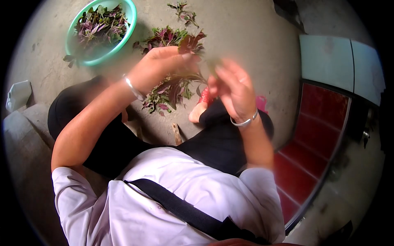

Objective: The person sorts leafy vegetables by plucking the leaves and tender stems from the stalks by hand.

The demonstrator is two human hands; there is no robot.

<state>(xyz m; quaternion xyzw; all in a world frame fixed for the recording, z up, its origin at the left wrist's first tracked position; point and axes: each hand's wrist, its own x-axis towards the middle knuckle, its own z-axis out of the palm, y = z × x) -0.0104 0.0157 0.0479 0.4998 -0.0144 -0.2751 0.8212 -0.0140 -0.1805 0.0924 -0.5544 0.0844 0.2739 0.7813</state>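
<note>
My left hand (pixel 170 63), with a silver bangle on the wrist, is closed on a sprig of purple-green leafy greens (pixel 191 43) that looks like red amaranth. Its leaves stick out above and below the fingers. To the right, my right hand (pixel 234 88) is raised with bent fingers pinched on a green leaf (pixel 212 65), smeared by motion. The two hands are close together but apart. Beneath them on the floor lie a pile of the same greens (pixel 158 100) and another pile (pixel 164 36) farther off.
A mint-green basin (pixel 133 24) holding more greens stands at the upper left. A small bunch (pixel 186 16) lies at the top. My foot in a red sandal (pixel 204 96), a pink object (pixel 261 103) and red tiles (pixel 322 110) are around the lower and right side.
</note>
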